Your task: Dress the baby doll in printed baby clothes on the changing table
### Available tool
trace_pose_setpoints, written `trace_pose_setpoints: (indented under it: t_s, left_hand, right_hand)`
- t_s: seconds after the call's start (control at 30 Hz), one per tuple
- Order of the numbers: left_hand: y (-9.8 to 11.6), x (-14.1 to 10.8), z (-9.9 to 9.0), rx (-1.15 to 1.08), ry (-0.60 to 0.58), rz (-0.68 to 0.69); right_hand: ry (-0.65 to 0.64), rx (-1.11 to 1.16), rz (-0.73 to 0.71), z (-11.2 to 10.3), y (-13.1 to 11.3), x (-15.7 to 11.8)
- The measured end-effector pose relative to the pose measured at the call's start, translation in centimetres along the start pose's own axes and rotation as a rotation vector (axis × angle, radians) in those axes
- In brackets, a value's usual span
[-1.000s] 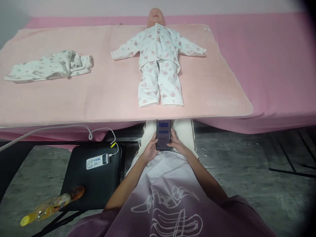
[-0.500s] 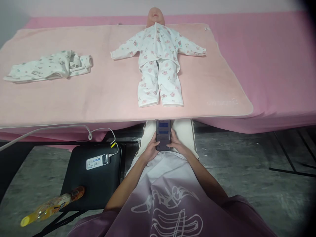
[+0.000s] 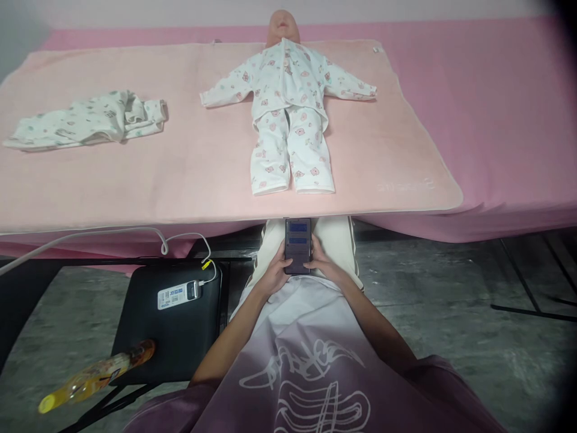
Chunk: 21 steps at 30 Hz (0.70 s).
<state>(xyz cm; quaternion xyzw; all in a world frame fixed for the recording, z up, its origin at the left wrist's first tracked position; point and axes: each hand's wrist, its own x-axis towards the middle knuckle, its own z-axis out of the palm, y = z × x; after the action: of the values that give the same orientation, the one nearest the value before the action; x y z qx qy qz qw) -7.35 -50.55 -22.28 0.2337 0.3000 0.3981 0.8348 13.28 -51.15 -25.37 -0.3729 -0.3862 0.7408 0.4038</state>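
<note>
Over my lap I hold a smartphone [image 3: 298,249] upright, with message bubbles lit on its screen. My left hand [image 3: 276,273] is wrapped round its left edge, the thumb at the screen. On the other edge, my right hand [image 3: 325,263] grips it with the thumb resting low on the glass. Beyond the phone, a baby doll [image 3: 283,27] lies on its back on a pale pink mat [image 3: 180,174]. It wears a white printed top [image 3: 288,75] with arms spread and matching trousers [image 3: 311,156]. Folded baby clothes [image 3: 85,123] lie on the mat's left side.
The mat covers part of a bed or table with a pink sheet [image 3: 505,120]. At my left, a black stool [image 3: 175,337] carries a power bank [image 3: 179,295] plugged into a white cable [image 3: 90,236], and a yellow-capped drink bottle [image 3: 94,377]. Black metal legs [image 3: 532,310] stand at the right.
The view has shifted very slightly. Both hands stay on the phone, and the doll and clothes lie as before.
</note>
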Motion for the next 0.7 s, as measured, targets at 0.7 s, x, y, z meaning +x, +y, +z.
trace_pose_setpoints:
  t_s: [0.7]
  left_hand:
    - [-0.4, 0.0, -0.4, 0.011, 0.017, -0.013]
  right_hand:
    - [0.058, 0.001, -0.008, -0.8, 2.2, 0.6]
